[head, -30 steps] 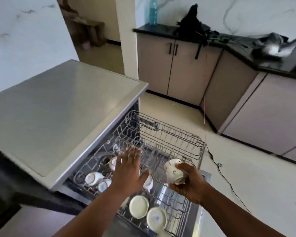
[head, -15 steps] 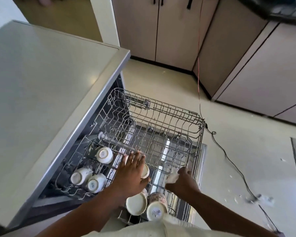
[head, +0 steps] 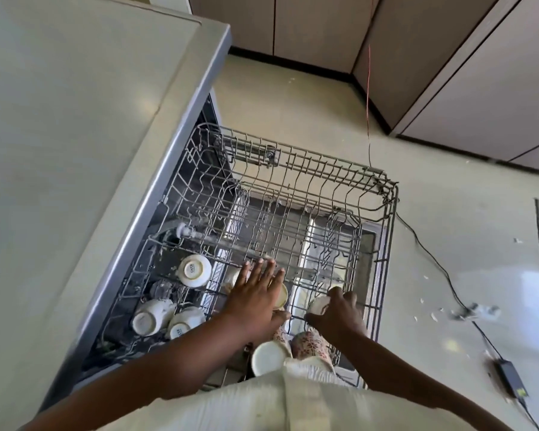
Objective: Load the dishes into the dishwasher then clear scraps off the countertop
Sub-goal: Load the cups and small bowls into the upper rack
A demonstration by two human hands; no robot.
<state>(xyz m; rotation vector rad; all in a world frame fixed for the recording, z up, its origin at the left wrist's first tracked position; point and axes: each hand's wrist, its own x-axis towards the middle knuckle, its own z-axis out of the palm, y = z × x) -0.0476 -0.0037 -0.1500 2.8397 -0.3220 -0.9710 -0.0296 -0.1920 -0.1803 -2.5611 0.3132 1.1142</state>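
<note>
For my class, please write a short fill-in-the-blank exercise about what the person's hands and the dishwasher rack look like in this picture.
1. The right hand holds a white cup low over the wire ____.
2. The left hand lies with its fingers ____ over the cups.
3. The cup marked on its base sits ____ in the rack.
4. A black cable runs across the ____.

Missing words: rack; straight; upside down; floor

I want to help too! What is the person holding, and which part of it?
The right hand grips a white cup around its body, low in the dishwasher rack. The left hand lies flat with straight fingers over another cup and holds nothing.
</note>
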